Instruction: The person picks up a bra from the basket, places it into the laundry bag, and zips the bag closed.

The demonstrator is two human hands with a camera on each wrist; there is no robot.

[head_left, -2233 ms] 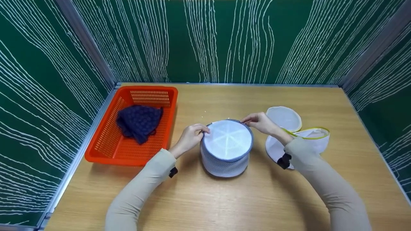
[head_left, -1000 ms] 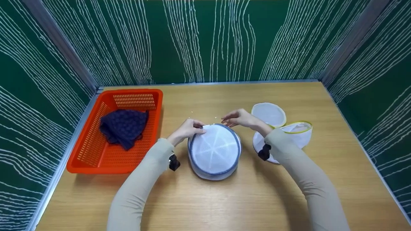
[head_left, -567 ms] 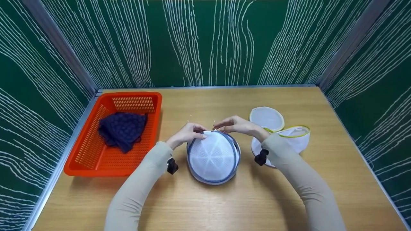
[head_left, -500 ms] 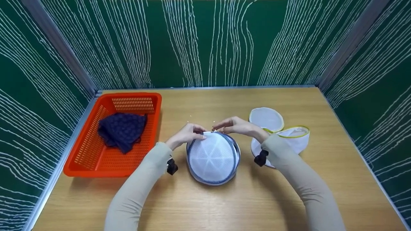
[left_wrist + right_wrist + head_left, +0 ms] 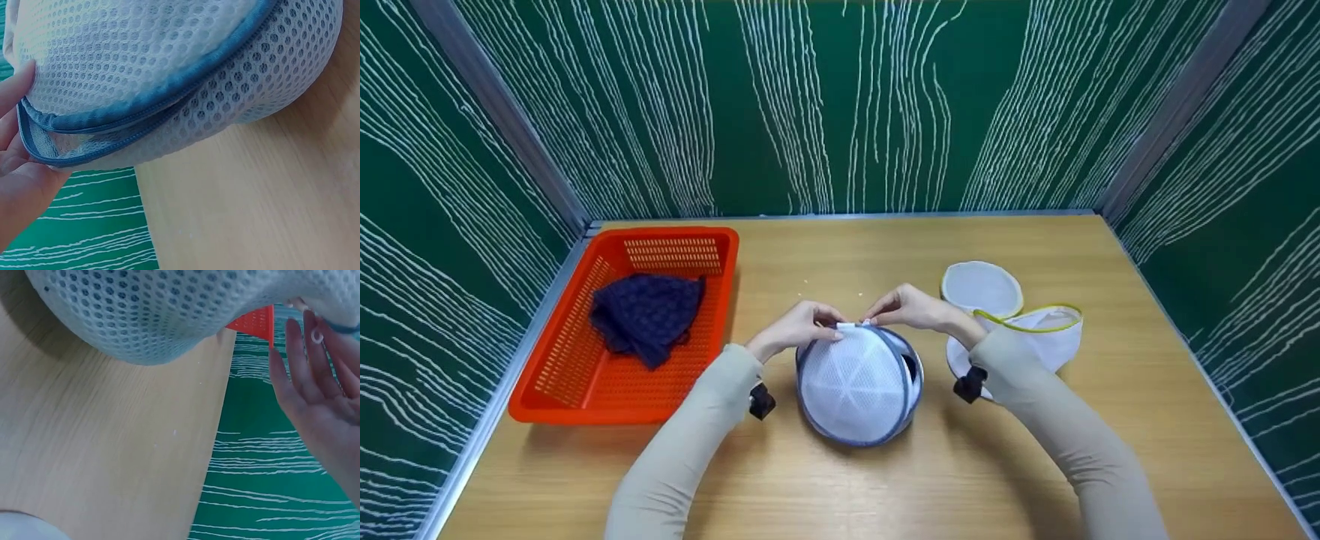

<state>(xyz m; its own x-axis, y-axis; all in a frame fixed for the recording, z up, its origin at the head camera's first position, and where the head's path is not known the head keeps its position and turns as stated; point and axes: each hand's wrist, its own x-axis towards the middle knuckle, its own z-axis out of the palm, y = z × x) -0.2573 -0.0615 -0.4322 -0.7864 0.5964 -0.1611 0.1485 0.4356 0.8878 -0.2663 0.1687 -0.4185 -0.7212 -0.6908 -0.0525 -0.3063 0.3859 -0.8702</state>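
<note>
A round white mesh laundry bag (image 5: 855, 382) with a blue-grey zipper edge stands on the table between my hands. Its lid tilts toward me, and a dark gap shows at the right side of the rim. My left hand (image 5: 802, 326) pinches the far left rim beside a white tab; in the left wrist view the zipper (image 5: 129, 121) is parted near that thumb. At the far rim, my right hand (image 5: 911, 309) pinches the zipper's end. A small pale ring-shaped pull (image 5: 316, 336) shows at its fingers in the right wrist view.
An orange basket (image 5: 727, 300) at the left holds a crumpled navy cloth (image 5: 645, 315). To the right, behind the right forearm, lie a white mesh disc (image 5: 982, 287) and a white pouch with yellow trim (image 5: 1046, 337). Green walls enclose the table (image 5: 840, 495).
The right hand has left the bag's right rim and moved left to the zipper end near the left hand. The lid now tilts toward me, and the gap at the right has widened.
</note>
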